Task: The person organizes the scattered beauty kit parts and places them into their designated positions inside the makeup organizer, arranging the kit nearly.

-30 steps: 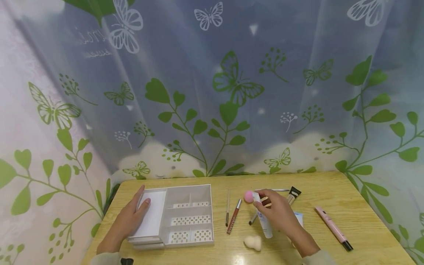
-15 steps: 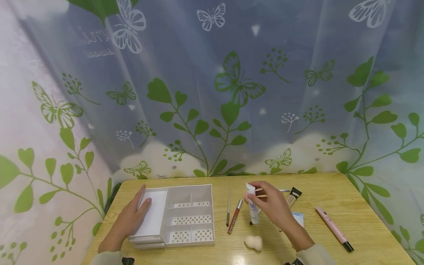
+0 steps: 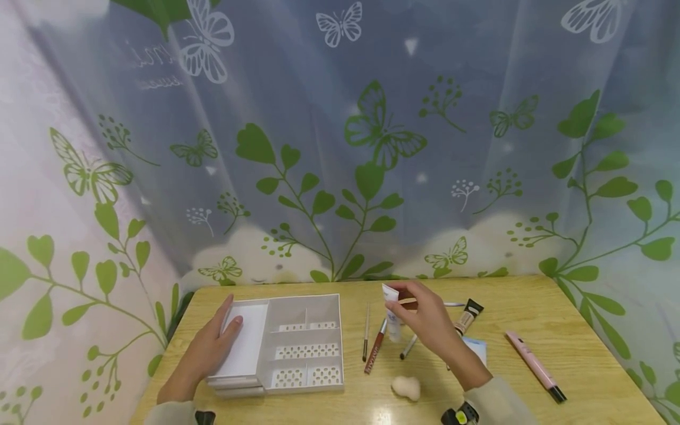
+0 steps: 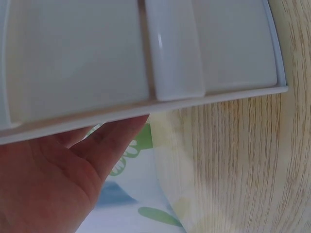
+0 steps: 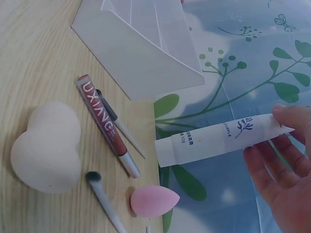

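Note:
My right hand (image 3: 427,316) pinches a white cream tube (image 3: 392,316) by its flat end. The tube stands cap down above the table in the head view. Purple print and a plant motif show on the tube (image 5: 214,141) in the right wrist view. At the left, my left hand (image 3: 207,351) rests along the left edge of a white organizer box (image 3: 247,342), its fingers fairly straight. Plain lid on one side, divided compartments with perforated walls on the other, make up the box. In the left wrist view my hand (image 4: 58,179) touches the box's outer side.
A lip gloss tube (image 3: 375,353), a thin brush (image 3: 366,333), another brush (image 3: 407,347) and a beige sponge (image 3: 406,388) lie mid-table. A pink sponge (image 5: 153,201) lies near them. Rightward are a black-capped tube (image 3: 467,316) and a pink pen-like tube (image 3: 535,366). Patterned curtain stands behind.
My right hand has lifted the cream tube and carried it left toward the box, uncovering a brush. My left hand has stayed on the box.

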The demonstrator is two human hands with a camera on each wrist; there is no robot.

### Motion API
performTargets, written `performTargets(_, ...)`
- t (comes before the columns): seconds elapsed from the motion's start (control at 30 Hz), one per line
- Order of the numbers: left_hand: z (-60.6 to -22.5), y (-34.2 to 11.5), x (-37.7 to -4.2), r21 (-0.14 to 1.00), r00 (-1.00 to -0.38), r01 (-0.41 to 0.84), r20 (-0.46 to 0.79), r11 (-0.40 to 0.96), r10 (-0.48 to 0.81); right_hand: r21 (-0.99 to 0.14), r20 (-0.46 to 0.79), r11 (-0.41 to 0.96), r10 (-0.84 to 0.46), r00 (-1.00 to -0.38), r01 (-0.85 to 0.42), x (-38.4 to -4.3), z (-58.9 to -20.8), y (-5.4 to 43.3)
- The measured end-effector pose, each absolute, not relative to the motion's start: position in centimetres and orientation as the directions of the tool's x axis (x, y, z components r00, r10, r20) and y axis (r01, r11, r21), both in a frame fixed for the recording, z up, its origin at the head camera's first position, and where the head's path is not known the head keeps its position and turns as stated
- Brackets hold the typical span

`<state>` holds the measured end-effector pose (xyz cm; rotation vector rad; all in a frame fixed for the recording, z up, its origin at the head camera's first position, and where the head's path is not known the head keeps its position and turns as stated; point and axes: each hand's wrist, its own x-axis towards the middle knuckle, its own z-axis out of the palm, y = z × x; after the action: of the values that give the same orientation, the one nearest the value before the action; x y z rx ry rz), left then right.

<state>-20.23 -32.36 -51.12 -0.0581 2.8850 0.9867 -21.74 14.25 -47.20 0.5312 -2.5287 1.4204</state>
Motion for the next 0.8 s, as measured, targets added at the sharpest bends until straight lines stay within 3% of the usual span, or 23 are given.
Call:
performTargets(0.33,-51.2,-32.4,-20.4,0.608,-0.994,-0.071,-0.106,0.79,-0.008,-0.797,0.345,0.439,-0.232,-0.91,-0.414,-22.1,-46.8,13.2)
performTargets(0.8,-51.1,-32.2,-19.9,0.631,-0.995,0.038,0.095,0.775,-0.029,-0.801,0.357,0.416,-0.244,-0.902,-0.43,-22.3,-46.1,11.7)
